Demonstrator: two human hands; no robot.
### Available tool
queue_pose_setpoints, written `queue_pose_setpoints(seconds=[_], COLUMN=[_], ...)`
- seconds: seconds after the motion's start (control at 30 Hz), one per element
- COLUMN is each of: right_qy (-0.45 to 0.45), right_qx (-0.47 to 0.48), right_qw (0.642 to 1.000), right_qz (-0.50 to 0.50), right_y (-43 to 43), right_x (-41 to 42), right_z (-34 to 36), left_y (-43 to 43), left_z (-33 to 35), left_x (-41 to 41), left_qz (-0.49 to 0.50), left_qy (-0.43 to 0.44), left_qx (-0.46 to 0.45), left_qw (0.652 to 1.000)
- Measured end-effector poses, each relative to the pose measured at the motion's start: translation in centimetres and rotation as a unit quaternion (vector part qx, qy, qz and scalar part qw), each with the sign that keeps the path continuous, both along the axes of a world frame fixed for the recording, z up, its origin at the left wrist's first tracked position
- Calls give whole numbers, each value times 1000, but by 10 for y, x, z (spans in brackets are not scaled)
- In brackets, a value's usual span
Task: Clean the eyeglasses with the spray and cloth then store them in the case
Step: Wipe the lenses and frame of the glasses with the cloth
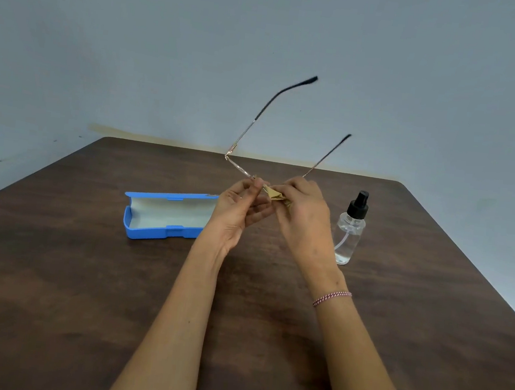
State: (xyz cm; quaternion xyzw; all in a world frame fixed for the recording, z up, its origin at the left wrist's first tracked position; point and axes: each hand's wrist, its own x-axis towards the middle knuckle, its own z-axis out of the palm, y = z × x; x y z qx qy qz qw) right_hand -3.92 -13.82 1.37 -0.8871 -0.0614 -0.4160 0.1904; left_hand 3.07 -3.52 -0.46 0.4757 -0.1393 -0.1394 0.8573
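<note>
Thin metal eyeglasses point(240, 169) are raised above the middle of the table point(81, 287), temples unfolded and pointing up toward 1 o'clock. My left hand point(237, 211) has its grip pinched together on the frame near the bridge. My right hand point(303, 214) has its grip clamped on the tan cloth point(273, 194), folded over the right lens. I judge the wiping step to be under way. Handling: the frame looks light, springy and fragile at the hinges; I judge the rim the safest place to hold, never a temple tip. Lenses wet with spray would be slippery. From my hands, the open blue case point(158, 216) lies at 9 o'clock; the spray bottle point(350, 233) stands at 3 o'clock.
</note>
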Motion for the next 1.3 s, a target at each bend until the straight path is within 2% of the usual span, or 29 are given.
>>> queue_pose_setpoints(seconds=[0.1,0.23,0.4,0.7,0.93,1.1,1.3], right_qy=[2,12,59,48,-54,-84,-130], right_qx=[-14,1,27,97,167,166,233], right_qw=[1000,999,997,994,984,982,961], right_qz=[-19,-35,-34,19,21,40,79], right_y=[-3,-8,-12,-20,-14,-7,-4], right_x=[2,6,8,2,-4,-5,-8], right_z=[0,-1,1,7,14,14,16], left_y=[0,-1,5,3,-4,-4,-7], left_z=[1,2,4,10,13,19,19], left_x=[-2,-5,-2,-9,-13,-17,-19], left_qz=[-1,12,23,-1,36,0,-17], left_qy=[-6,-57,-82,-98,-119,-107,-109], left_qx=[38,79,54,22,-15,-121,-147], left_qw=[999,995,995,995,992,987,983])
